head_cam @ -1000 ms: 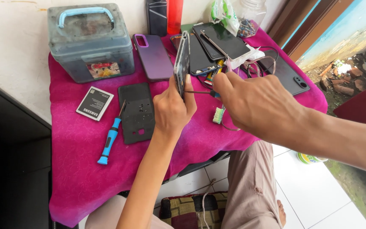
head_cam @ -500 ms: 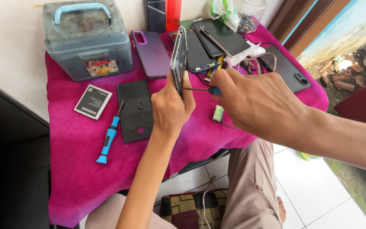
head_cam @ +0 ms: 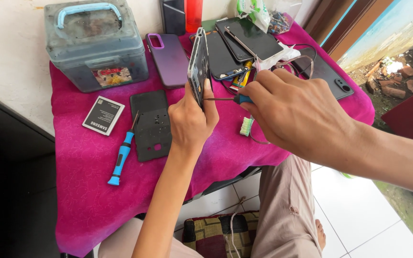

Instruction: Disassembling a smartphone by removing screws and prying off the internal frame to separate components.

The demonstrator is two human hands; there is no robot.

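your left hand (head_cam: 190,122) sits mid-frame, fingers wrapped round a phone (head_cam: 199,67) held upright on its edge, thumb pressed along its right side. your right hand (head_cam: 290,112) comes in from the right, closed around a small screwdriver (head_cam: 223,99) w/ a blue grip; its thin shaft points left and the tip meets the phone just above your left thumb, tho exactly what it touches is too small to tell.

everything's over a magenta cloth (head_cam: 87,191) covering the table. upper left of frame: a grey plastic box (head_cam: 96,48) w/ a light blue handle. below it lies a flat phone battery (head_cam: 103,115), then a blue-handled screwdriver (head_cam: 122,156) lying beside a black back cover (head_cam: 152,125), which is just left of your left hand. a purple phone case (head_cam: 169,59) lies just left of the held phone. top centre: a stack of dark phones (head_cam: 247,38) piled on each other, and a small green brush (head_cam: 246,126) under your right hand.
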